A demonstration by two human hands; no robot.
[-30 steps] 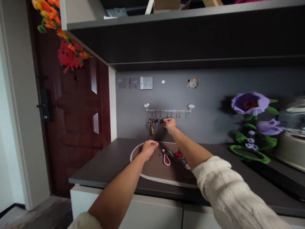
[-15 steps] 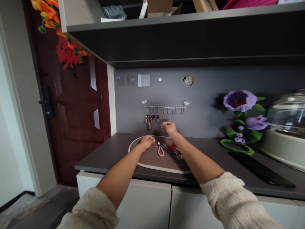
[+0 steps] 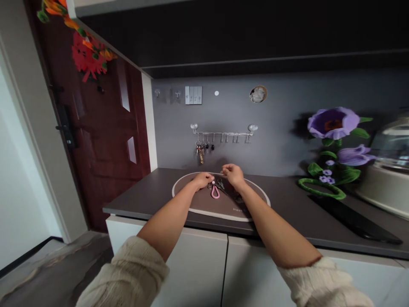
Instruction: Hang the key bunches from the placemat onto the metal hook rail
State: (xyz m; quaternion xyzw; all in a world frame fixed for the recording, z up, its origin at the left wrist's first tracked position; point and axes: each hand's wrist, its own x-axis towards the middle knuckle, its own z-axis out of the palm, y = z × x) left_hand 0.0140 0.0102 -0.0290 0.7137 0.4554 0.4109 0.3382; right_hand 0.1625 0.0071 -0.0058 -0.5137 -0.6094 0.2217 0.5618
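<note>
My left hand (image 3: 203, 181) rests low over a brown mat (image 3: 201, 202). Its fingers are drawn together at the top end of a keychain with a pink loop strap (image 3: 215, 192), which lies flat on the mat. A small metal ring (image 3: 210, 186) lies beside those fingertips. Above the mat's far side, my right hand (image 3: 233, 174) is half curled. A small gap parts its fingertips, and nothing shows between them. Dark keys (image 3: 220, 184) lie between the two hands. My right wrist partly covers more keys (image 3: 239, 198).
A clear hook rail (image 3: 223, 134) on the grey wall carries several keys (image 3: 200, 151) at its left end. Purple artificial flowers (image 3: 334, 123), a black flat object (image 3: 354, 219) and a domed white appliance (image 3: 383, 183) stand to the right. A dark shelf (image 3: 239, 38) overhangs the counter.
My right hand has come down from near the hook rail, toward the mat. My left hand has slid right to the pink keychain. The camera view has tilted lower.
</note>
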